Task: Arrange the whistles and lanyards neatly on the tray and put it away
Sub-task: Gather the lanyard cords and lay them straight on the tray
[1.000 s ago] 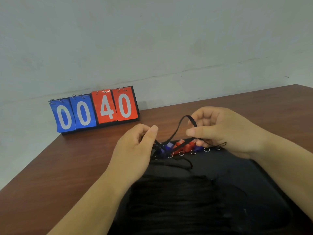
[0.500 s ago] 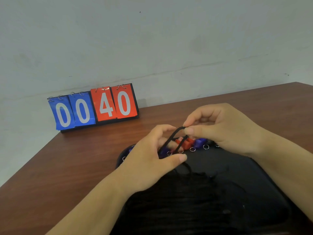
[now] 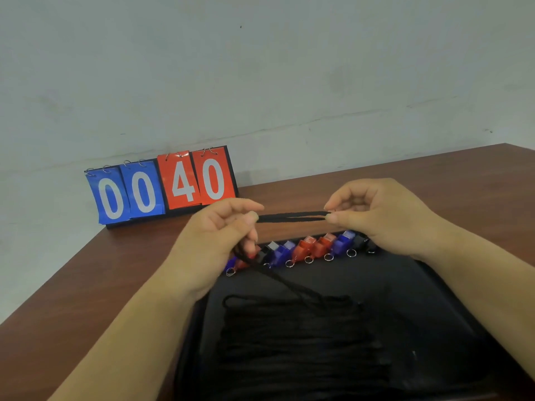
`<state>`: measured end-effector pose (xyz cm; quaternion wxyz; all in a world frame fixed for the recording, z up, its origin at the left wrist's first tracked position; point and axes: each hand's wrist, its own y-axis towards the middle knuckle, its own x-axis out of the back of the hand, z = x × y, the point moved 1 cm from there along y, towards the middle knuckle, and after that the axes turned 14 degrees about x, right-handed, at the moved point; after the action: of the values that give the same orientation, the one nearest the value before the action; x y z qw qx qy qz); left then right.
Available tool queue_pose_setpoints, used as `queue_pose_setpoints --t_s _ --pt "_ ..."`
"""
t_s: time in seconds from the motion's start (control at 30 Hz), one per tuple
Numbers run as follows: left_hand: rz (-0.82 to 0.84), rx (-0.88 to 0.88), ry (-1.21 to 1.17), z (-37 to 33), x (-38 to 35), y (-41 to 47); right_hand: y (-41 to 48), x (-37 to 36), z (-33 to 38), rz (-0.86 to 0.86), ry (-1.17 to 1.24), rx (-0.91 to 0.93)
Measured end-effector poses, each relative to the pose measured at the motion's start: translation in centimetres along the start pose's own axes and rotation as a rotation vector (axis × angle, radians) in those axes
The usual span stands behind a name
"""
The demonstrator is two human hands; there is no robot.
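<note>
Held thing: we have one black lanyard (image 3: 292,217) stretched as a doubled strand between both hands, above the far edge of the tray (image 3: 440,302).
Left grip: the left hand (image 3: 220,244) pinches one end between thumb and forefinger, the other fingers curled under; a loose tail drops from this hand towards the tray.
Right grip: the right hand (image 3: 385,218) pinches the other end at thumb and forefinger, narrow and closed on the strand.
Long axis: the strand runs left to right, nearly level, roughly parallel to the row of whistles (image 3: 307,250) just below it.
Where it must go: we judge the goal to be the pile of lanyards (image 3: 289,342) on the near half of the tray, so the move is down and back towards us from both grips.
Nearer hand: the left hand sits lower and closer to the pile, and the tail appears to trail onto it.
In the way: the whistles line the tray's far edge, touching one another, rings facing us; a strand lowered straight down could snag them, so we should draw it back first.
Risk: the trailing tail may tangle with the pile.
Around: a flip scoreboard (image 3: 162,186) stands on the counter (image 3: 86,285) against the wall (image 3: 260,68), well apart from the tray.
</note>
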<state>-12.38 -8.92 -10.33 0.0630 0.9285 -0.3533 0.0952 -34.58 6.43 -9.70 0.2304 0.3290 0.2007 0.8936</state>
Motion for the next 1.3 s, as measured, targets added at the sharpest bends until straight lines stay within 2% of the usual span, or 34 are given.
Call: queue_pose_setpoints --t_s 0.23,0.47,0.57,0.7,0.83,1.07,1.13,1.2,1.3 --pt "0.056 0.17 -0.561 -0.1 3.6 1.2 0.6 1.0 -2.3 -0.09 -0.097 -0.102" --pt "0.062 0.187 -0.925 0.5 6.2 1.6 0.8 1.5 -3.3 -0.115 -0.149 -0.169" --pt "0.09 0.142 -1.035 0.9 6.5 1.8 0.8 1.4 -3.6 -0.098 -0.157 -0.176" --pt "0.179 0.066 -0.996 1.2 6.7 1.9 0.8 1.2 -3.6 -0.056 -0.161 -0.171" --pt "-0.015 0.115 -0.86 1.1 6.1 2.6 0.7 1.1 -3.5 0.005 -0.183 -0.155" --pt "-0.213 0.244 -0.892 1.9 6.8 3.4 0.6 1.0 -3.0 0.077 -0.241 -0.101" --pt "-0.201 0.237 -0.943 1.7 6.6 3.3 0.6 0.9 -3.0 0.101 -0.236 -0.084" --pt "-0.115 0.211 -1.009 1.3 6.1 3.0 0.6 0.9 -2.9 0.121 -0.23 -0.069" --pt "-0.036 0.201 -0.856 0.6 5.3 2.4 0.4 0.9 -2.5 0.128 -0.197 -0.044"
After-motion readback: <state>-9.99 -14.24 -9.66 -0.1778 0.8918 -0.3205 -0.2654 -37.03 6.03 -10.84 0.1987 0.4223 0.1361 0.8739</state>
